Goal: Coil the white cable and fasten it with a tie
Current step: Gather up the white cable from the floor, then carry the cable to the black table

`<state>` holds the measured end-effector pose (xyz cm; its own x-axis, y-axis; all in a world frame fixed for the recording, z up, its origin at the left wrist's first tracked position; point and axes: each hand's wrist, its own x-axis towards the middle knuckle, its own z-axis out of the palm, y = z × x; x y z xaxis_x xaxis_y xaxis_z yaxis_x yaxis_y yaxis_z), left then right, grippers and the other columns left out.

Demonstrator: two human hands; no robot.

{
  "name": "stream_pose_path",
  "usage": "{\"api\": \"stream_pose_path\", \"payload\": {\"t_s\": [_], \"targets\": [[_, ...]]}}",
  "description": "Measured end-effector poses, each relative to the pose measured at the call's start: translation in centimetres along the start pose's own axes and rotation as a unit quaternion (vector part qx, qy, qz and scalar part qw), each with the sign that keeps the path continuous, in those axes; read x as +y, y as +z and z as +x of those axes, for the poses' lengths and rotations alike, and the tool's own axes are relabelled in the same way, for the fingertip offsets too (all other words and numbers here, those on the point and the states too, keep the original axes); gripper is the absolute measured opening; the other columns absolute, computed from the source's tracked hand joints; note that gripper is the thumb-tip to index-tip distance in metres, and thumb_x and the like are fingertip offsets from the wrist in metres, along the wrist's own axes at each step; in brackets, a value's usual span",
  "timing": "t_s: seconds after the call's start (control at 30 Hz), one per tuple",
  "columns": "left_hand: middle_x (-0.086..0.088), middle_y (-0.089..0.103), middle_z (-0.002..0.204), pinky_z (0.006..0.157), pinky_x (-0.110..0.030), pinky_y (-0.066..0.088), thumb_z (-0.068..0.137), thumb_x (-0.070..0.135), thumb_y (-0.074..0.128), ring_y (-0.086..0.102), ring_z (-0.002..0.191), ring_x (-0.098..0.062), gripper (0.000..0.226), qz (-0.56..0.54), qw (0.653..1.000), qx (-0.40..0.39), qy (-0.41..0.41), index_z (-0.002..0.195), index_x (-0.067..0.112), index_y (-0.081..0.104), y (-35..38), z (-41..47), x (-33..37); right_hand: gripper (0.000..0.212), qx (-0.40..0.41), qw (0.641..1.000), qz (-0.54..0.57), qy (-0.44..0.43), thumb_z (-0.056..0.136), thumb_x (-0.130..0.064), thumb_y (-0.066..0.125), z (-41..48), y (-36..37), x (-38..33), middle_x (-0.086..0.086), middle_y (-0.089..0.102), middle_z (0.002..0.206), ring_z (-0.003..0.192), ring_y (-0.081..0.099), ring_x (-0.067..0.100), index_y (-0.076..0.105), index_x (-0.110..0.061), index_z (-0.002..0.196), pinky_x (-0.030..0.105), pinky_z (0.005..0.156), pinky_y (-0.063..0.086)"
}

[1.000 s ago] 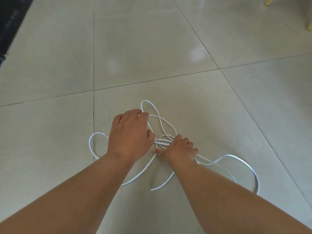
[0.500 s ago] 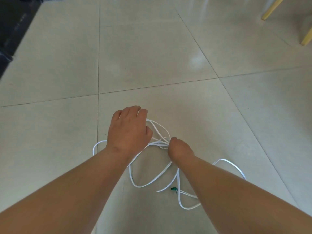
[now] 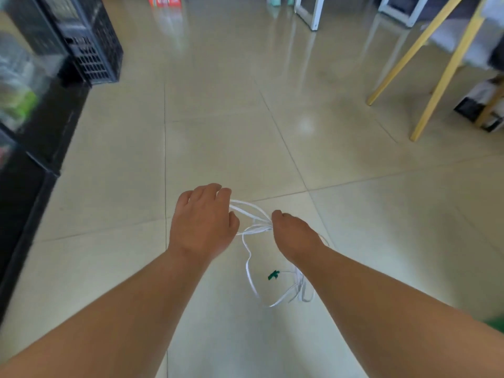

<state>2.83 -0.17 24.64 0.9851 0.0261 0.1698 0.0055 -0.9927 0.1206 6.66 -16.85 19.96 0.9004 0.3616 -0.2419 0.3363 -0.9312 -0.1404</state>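
Note:
The white cable (image 3: 249,271) is bunched between my two hands, with several strands stretched from one hand to the other and loose loops hanging down toward the tiled floor. My left hand (image 3: 203,222) is curled over the strands at their left end. My right hand (image 3: 293,234) pinches the bundle at its right end, fingers closed and hidden under the hand. A small green tie (image 3: 273,275) shows among the hanging loops, beside my right forearm.
Black plastic crates (image 3: 90,47) and a dark shelf (image 3: 24,148) line the left side. Yellow wooden furniture legs (image 3: 441,80) stand at the right, with a dark box (image 3: 476,107) behind them. Beige floor tiles (image 3: 223,137) stretch ahead.
Both hands have lifted the cable off the floor and gathered its spread loops into a hanging bundle. The view has tilted up, showing more of the room. The green tie came into view.

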Motion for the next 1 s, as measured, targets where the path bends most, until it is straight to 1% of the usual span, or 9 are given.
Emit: {"api": "stream_pose_path", "payload": {"t_s": [0.1, 0.17, 0.23, 0.43, 0.5, 0.63, 0.7, 0.87, 1.0], "targets": [[-0.005, 0.067, 0.099, 0.083, -0.037, 0.045, 0.079, 0.028, 0.049, 0.063, 0.090, -0.029, 0.033, 0.022, 0.999, 0.034, 0.018, 0.101, 0.011, 0.066, -8.4, 2.8, 2.1, 0.028, 0.006, 1.000, 0.001, 0.007, 0.091, 0.002, 0.032, -1.9, -9.8, 0.0, 0.007, 0.043, 0.088, 0.082, 0.051, 0.027, 0.043, -0.004, 0.116, 0.032, 0.068, 0.036], [-0.004, 0.065, 0.099, 0.084, -0.037, 0.043, 0.083, 0.028, 0.046, 0.061, 0.091, -0.028, 0.032, 0.023, 0.999, 0.034, 0.030, 0.103, 0.012, 0.065, -14.8, 4.7, 3.8, 0.030, 0.020, 1.000, -0.007, 0.016, 0.090, 0.003, 0.032, -3.2, -16.6, 0.3, 0.012, 0.053, 0.100, 0.096, 0.058, 0.030, 0.042, -0.003, 0.118, 0.034, 0.074, 0.041], [0.000, 0.060, 0.107, 0.089, -0.035, 0.037, 0.090, 0.030, 0.043, 0.055, 0.101, -0.025, 0.030, 0.030, 0.999, 0.020, 0.038, 0.112, 0.016, 0.058, -21.0, 6.6, 5.6, 0.030, 0.033, 0.999, -0.007, 0.023, 0.090, 0.003, 0.033, -4.6, -23.3, 0.7, 0.013, 0.056, 0.109, 0.101, 0.058, 0.030, 0.042, -0.003, 0.118, 0.034, 0.078, 0.043], [0.001, 0.058, 0.102, 0.083, -0.032, 0.036, 0.094, 0.034, 0.035, 0.054, 0.096, -0.022, 0.030, 0.076, 0.994, 0.055, 0.052, 0.107, 0.019, 0.057, -37.9, 11.5, 11.0, 0.031, 0.070, 0.996, -0.007, 0.052, 0.089, 0.005, 0.037, -8.9, -43.0, 2.6, 0.012, 0.055, 0.105, 0.100, 0.057, 0.030, 0.042, -0.005, 0.118, 0.033, 0.072, 0.039], [0.001, 0.058, 0.101, 0.077, -0.031, 0.034, 0.095, 0.034, 0.033, 0.053, 0.096, -0.022, 0.029, 0.090, 0.993, 0.062, 0.045, 0.105, 0.019, 0.056, -42.4, 12.8, 12.7, 0.032, 0.086, 0.995, -0.014, 0.055, 0.087, 0.007, 0.036, -10.3, -48.2, 3.4, 0.010, 0.051, 0.098, 0.101, 0.057, 0.030, 0.042, -0.005, 0.117, 0.032, 0.071, 0.037], [0.001, 0.059, 0.101, 0.074, -0.030, 0.034, 0.095, 0.035, 0.034, 0.054, 0.096, -0.022, 0.028, 0.096, 0.992, 0.081, 0.021, 0.102, 0.018, 0.056, -48.2, 15.2, 14.7, 0.035, 0.121, 0.990, -0.035, 0.068, 0.085, 0.009, 0.036, -12.0, -55.4, 5.2, 0.013, 0.056, 0.112, 0.104, 0.056, 0.031, 0.041, -0.005, 0.118, 0.033, 0.071, 0.038], [0.000, 0.059, 0.101, 0.074, -0.030, 0.035, 0.095, 0.034, 0.034, 0.054, 0.095, -0.022, 0.028, 0.099, 0.991, 0.092, 0.014, 0.100, 0.018, 0.056, -50.0, 16.3, 15.0, 0.037, 0.124, 0.988, -0.040, 0.079, 0.086, 0.009, 0.035, -12.2, -58.0, 6.1, 0.013, 0.055, 0.117, 0.108, 0.055, 0.031, 0.041, -0.006, 0.119, 0.036, 0.078, 0.042], [-0.002, 0.059, 0.098, 0.070, -0.030, 0.034, 0.094, 0.033, 0.034, 0.056, 0.093, -0.024, 0.028, 0.111, 0.988, 0.110, 0.015, 0.097, 0.016, 0.056, -52.1, 20.0, 14.9, 0.038, 0.122, 0.985, -0.077, 0.098, 0.088, 0.008, 0.036, -10.5, -62.3, 7.9, 0.016, 0.054, 0.122, 0.113, 0.053, 0.032, 0.038, -0.004, 0.124, 0.037, 0.085, 0.043], [-0.005, 0.060, 0.099, 0.069, -0.030, 0.035, 0.095, 0.032, 0.035, 0.056, 0.094, -0.026, 0.029, 0.101, 0.988, 0.112, 0.026, 0.098, 0.013, 0.056, -52.5, 24.9, 14.3, 0.035, 0.104, 0.984, -0.083, 0.122, 0.088, 0.005, 0.042, -5.6, -64.4, 8.6, 0.015, 0.054, 0.123, 0.114, 0.053, 0.032, 0.041, -0.004, 0.122, 0.040, 0.091, 0.044]]}}
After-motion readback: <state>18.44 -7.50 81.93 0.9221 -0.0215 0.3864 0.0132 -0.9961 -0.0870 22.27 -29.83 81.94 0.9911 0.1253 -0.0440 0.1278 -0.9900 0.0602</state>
